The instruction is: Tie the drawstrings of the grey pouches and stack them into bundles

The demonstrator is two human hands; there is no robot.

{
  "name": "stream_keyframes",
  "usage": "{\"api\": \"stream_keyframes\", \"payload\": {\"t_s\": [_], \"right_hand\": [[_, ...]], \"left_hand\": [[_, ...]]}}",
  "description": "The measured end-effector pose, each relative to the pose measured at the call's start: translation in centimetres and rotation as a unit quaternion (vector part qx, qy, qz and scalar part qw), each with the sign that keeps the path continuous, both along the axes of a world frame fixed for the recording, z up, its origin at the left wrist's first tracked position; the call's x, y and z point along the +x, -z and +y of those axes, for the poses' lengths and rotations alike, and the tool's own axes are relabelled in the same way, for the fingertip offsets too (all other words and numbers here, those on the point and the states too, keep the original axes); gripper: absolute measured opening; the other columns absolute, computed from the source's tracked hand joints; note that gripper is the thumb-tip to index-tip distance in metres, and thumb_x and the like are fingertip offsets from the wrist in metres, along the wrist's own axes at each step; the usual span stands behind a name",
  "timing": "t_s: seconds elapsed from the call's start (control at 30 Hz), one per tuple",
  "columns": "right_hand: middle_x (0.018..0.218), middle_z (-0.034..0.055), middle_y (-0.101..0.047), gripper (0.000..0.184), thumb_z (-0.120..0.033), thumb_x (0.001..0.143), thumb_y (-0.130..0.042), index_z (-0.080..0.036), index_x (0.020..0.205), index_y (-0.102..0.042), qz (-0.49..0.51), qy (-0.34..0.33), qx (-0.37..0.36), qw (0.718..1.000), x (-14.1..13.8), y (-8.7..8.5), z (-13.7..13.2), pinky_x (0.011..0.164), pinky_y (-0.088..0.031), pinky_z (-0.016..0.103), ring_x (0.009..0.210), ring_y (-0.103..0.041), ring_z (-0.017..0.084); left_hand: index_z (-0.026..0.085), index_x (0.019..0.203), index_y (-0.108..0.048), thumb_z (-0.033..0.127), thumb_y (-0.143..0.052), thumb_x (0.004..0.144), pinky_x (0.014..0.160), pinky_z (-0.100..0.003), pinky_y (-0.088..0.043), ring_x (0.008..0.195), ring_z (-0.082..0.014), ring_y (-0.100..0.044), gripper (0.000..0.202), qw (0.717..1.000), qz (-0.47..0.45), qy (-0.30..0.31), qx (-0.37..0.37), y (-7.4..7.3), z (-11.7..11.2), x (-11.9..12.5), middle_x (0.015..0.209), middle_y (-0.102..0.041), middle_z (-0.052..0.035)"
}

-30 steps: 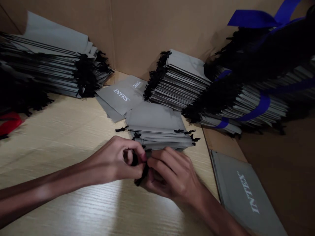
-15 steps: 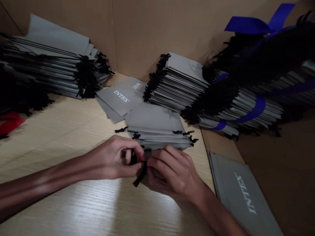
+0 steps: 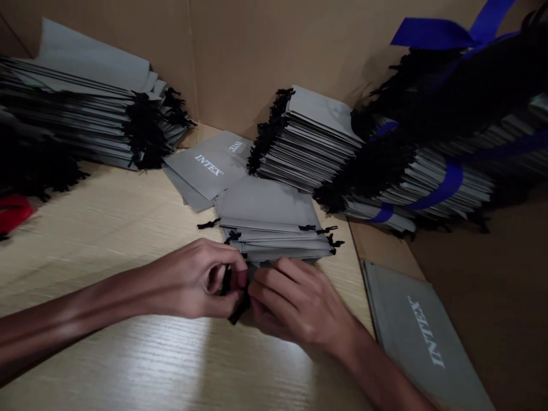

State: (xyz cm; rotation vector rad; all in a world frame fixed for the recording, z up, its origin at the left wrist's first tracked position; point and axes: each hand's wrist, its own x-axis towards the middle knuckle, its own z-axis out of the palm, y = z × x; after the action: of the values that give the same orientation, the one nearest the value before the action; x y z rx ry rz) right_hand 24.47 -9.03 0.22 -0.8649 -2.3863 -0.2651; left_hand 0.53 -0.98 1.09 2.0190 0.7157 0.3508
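Pinching the black drawstring cords btwn thumb and curled fingers of the left hand, knuckles up, wrist bent slightly, grip closed tight. Reaching in from lower L w/ the left forearm lying low and nearly flat across the frame. Pressing the right hand in right beside it, back of hand up, fingers curled toward the cords, right forearm angling in from lower R. Grip looking closed there too, but tbh can't tell if it's actually on the cords or just up against them, fingers hiding that bit.

Trailing those cords from the near edge of the grey pouch stack, lying flat on the pale wood-grain surface just past the hands, w/ more short black cords poking out at its sides. Showing white INTEX print on loose grey pouches right behind it. Piling up further back: tall stacks of the same pouches, black cords bunching along their ends, against cardboard walls. Wrapping around the stack at R: blue ribbon. Lying alone at lower R: one more INTEX pouch.
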Motion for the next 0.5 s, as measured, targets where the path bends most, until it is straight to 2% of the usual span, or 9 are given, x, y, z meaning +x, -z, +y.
{"api": "stream_keyframes", "payload": {"t_s": [0.17, 0.33, 0.5], "right_hand": [[0.091, 0.0036, -0.081, 0.010, -0.010, 0.100, -0.070, -0.016, 0.107, -0.075, 0.027, 0.005, -0.007, 1.000, -0.50, 0.22, -0.13, 0.059, -0.049, 0.036, 0.076, -0.061, 0.019], [0.096, 0.0067, -0.081, 0.009, -0.014, 0.100, -0.074, -0.017, 0.107, -0.071, 0.114, 0.002, -0.071, 0.991, -0.75, 0.14, -0.01, 0.064, -0.054, 0.035, 0.080, -0.066, 0.020], [0.097, 0.0068, -0.080, 0.012, -0.014, 0.101, -0.073, -0.019, 0.111, -0.069, 0.147, 0.004, -0.091, 0.985, -0.72, 0.25, -0.02, 0.068, -0.058, 0.034, 0.082, -0.070, 0.020]], "left_hand": [[0.022, 0.082, -0.073, 0.017, -0.076, 0.075, 0.051, -0.021, -0.043, 0.055, -0.0102, -0.059, 0.009, 1.000, 0.018, -0.010, -0.003, -0.18, -0.37, 0.37, 0.066, -0.064, 0.0071], [0.022, 0.083, -0.073, 0.026, -0.079, 0.078, 0.048, -0.021, -0.034, 0.055, -0.0106, -0.048, 0.009, 0.994, 0.022, -0.032, -0.104, -0.60, -0.38, 0.37, 0.061, -0.055, 0.0089], [0.021, 0.085, -0.074, 0.032, -0.083, 0.076, 0.051, -0.022, -0.030, 0.057, -0.0106, -0.040, 0.017, 0.981, 0.014, -0.071, -0.178, -0.75, -0.23, 0.29, 0.059, -0.053, 0.0088]]}}
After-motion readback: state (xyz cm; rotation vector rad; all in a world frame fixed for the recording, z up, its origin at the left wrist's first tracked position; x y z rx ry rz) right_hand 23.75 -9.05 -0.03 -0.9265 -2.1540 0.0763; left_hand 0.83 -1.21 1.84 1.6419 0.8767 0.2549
